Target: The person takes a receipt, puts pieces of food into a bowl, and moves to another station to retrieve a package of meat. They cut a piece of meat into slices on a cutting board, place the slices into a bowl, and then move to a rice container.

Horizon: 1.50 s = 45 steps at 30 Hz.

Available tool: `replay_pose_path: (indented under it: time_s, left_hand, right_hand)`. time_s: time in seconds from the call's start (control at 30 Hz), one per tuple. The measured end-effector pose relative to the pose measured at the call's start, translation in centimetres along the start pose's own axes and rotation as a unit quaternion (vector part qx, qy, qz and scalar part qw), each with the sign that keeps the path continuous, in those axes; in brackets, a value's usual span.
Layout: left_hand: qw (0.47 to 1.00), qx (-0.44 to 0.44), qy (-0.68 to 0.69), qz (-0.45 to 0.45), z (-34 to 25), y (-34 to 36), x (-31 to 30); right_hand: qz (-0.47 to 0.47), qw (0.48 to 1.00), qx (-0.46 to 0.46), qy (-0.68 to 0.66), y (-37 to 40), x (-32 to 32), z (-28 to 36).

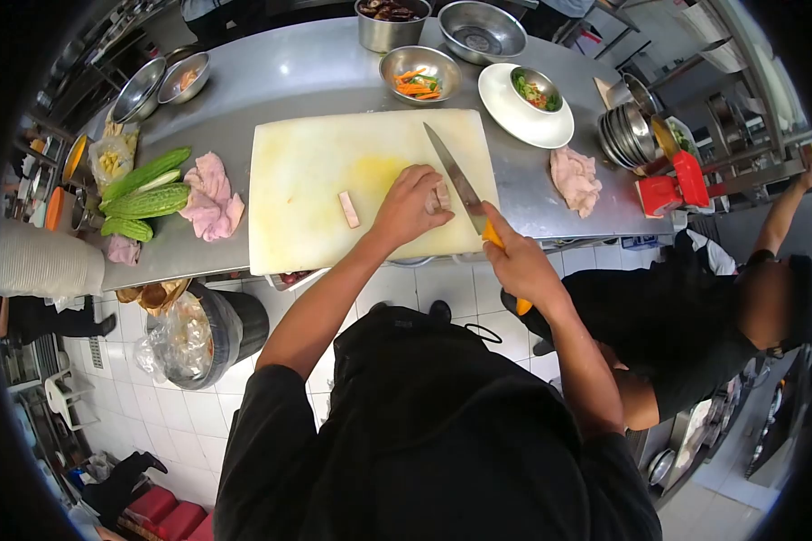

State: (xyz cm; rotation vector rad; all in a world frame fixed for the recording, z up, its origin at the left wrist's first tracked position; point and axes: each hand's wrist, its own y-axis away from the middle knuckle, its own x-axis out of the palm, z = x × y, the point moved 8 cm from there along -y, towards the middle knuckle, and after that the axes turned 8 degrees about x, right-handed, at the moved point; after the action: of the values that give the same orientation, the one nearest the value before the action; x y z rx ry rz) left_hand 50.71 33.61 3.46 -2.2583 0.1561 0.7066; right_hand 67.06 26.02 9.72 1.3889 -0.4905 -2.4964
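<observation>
My right hand (525, 266) is closed around the yellow handle of a kitchen knife (456, 171). Its long blade points away from me, just right of a small pale pink block (441, 196), perhaps ham or luncheon meat. With bent fingers, my left hand (410, 206) grips that block from its left side; part of the block is hidden beneath the fingers. Both are over a white cutting board (298, 171) with a yellow stain. A separate pale pink strip (348, 209) lies on the board, left of my left hand.
Green gourds (149, 194) and pinkish cloths (211, 198), (575, 182) flank the board. Behind it stand a bowl of carrot strips (419, 77) and a white plate (550, 133) bearing a small bowl. A red scale (677, 185) and a co-worker (677, 307) are at right. A lined bin (244, 325) stands below left.
</observation>
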Motion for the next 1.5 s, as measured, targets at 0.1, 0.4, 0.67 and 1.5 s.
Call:
replay_pose_path:
  time_s: [0.1,0.4,0.67,1.5]
  left_hand:
    - [1.000,0.022,0.004,-0.015,-0.4,0.2,-0.7]
    - [0.999,0.022,0.023,-0.013,1.3,-0.4,0.6]
    - [0.998,-0.002,0.037,-0.043,1.6,-0.3,0.6]
    - [0.998,-0.010,0.050,-0.023,2.6,0.4,0.9]
  right_hand:
    - [-0.022,0.999,-0.034,0.011,1.0,0.5,0.4]
    - [0.012,0.999,0.024,0.032,3.1,2.1,0.1]
    - [0.016,0.999,0.025,0.031,1.2,4.6,-0.4]
    - [-0.016,1.000,-0.001,0.025,-6.8,6.2,2.5]
